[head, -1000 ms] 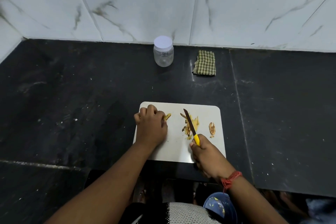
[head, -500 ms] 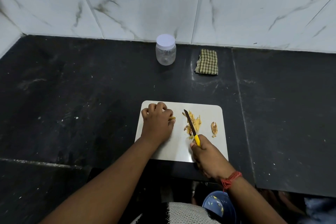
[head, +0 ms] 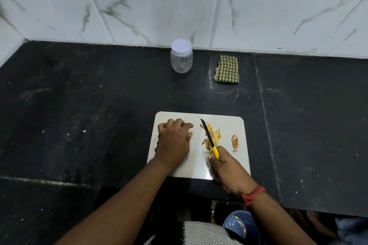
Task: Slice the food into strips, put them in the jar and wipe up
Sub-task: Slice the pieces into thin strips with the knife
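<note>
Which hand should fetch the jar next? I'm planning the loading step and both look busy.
Probably the left hand: it holds no tool that I can see, and the jar stands straight beyond it. The right hand grips the knife, so it would have to put that down first.

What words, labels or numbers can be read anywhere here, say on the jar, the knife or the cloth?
None: no readable text shows in this view.
Jar: clear plastic with a plain white lid, no label visible.
Knife: yellow handle and dark blade, no marking legible.
Checked cloth: woven pattern only.
Cutting board: plain white.
Blue bowl at the bottom edge: yellow specks, no lettering.
</note>
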Available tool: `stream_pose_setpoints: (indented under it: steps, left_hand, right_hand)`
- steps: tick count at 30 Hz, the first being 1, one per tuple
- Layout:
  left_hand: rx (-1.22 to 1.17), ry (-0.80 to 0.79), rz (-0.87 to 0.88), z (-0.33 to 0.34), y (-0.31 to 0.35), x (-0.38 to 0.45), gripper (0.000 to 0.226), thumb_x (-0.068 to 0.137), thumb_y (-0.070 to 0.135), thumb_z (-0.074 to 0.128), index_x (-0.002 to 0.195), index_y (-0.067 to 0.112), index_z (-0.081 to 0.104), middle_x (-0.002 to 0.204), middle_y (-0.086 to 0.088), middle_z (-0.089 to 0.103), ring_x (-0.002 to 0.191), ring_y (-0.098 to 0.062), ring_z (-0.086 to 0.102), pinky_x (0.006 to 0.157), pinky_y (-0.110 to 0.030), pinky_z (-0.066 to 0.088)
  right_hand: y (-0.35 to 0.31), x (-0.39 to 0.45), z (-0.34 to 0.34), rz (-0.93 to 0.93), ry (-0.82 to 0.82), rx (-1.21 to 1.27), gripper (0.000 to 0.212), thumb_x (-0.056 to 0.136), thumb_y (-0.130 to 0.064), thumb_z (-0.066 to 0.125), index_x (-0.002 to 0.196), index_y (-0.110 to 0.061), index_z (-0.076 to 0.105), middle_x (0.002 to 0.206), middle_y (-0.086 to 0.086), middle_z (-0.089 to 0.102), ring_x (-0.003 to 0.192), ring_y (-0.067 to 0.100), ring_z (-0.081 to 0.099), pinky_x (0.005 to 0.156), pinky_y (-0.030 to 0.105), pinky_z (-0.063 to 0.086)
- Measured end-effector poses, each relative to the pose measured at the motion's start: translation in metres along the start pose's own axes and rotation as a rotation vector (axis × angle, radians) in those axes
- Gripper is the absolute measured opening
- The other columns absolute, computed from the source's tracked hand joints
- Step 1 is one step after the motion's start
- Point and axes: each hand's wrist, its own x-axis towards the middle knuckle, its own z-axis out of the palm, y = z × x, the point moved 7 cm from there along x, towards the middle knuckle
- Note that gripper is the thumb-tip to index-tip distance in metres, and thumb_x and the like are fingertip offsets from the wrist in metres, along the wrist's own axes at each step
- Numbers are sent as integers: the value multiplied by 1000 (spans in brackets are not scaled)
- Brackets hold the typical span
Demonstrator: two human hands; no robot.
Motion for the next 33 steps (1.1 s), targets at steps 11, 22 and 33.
stream_pose_setpoints:
  steps: [11,22,33]
  left_hand:
    - [-61,-78,-30,8,-8,-3,22,89,25,64,107,35,71,116,5,53,110,-19,43,90,-35,27]
    - [-98,-28,-151,11,-13,-4,9,92,35,65,97,34,72,109,8,54,107,-17,42,87,-34,25]
    - [-115,-58,-231,18,-16,-2,8,91,37,65,96,32,71,109,8,53,108,-20,42,90,-39,33]
  right_hand:
    - [7,5,5,-2,0,-18,15,102,-33,43,115,-26,48,72,-15,49,60,0,45,53,15,33]
    - [6,4,19,14,-13,-288,18,104,-31,36,101,-13,42,77,2,53,61,14,47,55,28,34]
    - [-7,11,28,14,-5,-400,15,104,-24,35,107,-9,41,93,14,60,79,24,53,65,31,36]
